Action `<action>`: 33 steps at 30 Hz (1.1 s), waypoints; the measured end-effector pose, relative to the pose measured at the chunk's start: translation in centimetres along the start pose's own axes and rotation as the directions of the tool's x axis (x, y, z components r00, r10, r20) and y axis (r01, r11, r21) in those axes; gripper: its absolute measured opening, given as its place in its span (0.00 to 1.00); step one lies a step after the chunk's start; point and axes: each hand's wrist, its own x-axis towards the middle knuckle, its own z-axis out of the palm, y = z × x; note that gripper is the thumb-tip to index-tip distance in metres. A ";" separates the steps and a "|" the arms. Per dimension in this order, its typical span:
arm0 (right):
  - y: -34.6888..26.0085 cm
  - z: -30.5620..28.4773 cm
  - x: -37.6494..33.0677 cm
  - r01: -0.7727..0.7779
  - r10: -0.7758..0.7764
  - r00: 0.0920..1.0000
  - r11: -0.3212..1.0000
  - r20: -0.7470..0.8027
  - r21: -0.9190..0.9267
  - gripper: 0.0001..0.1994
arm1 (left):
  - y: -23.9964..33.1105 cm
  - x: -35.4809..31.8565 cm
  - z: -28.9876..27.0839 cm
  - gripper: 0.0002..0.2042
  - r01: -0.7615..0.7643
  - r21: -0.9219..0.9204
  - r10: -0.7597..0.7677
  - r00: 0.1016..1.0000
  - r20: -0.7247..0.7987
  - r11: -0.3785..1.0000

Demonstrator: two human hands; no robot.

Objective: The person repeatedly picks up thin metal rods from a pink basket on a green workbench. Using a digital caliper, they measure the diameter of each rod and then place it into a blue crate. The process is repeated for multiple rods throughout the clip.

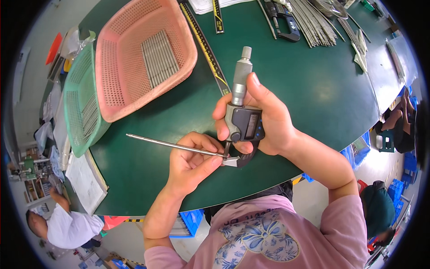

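Observation:
My right hand is wrapped round a digital micrometer, its ratchet end pointing up and away from me. My left hand pinches a thin metal rod near the rod's right end. That end lies at the micrometer's jaws, between anvil and spindle; whether the jaws touch it is too small to tell. The rod's other end points left, over the green table.
To the left stand a pink basket and a green basket, both with metal rods. Behind my hands lies a black-and-yellow ruler. More rods and a second micrometer lie at the far right. A notebook rests near the left edge.

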 end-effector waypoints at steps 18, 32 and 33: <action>-0.1 -0.3 0.0 -0.009 0.009 1.000 1.000 0.009 0.018 0.35 | -0.1 0.0 -0.3 0.08 -0.008 -0.021 0.009 1.000 0.015 1.000; 0.0 -0.2 0.2 -0.049 0.050 0.999 0.997 -0.007 0.056 0.36 | 0.1 0.1 -0.4 0.06 0.014 0.008 -0.014 1.000 -0.011 1.000; 0.0 -0.2 0.2 -0.060 0.060 0.998 0.996 0.000 0.073 0.36 | 0.1 0.1 -0.5 0.07 0.012 -0.002 -0.012 1.000 -0.007 1.000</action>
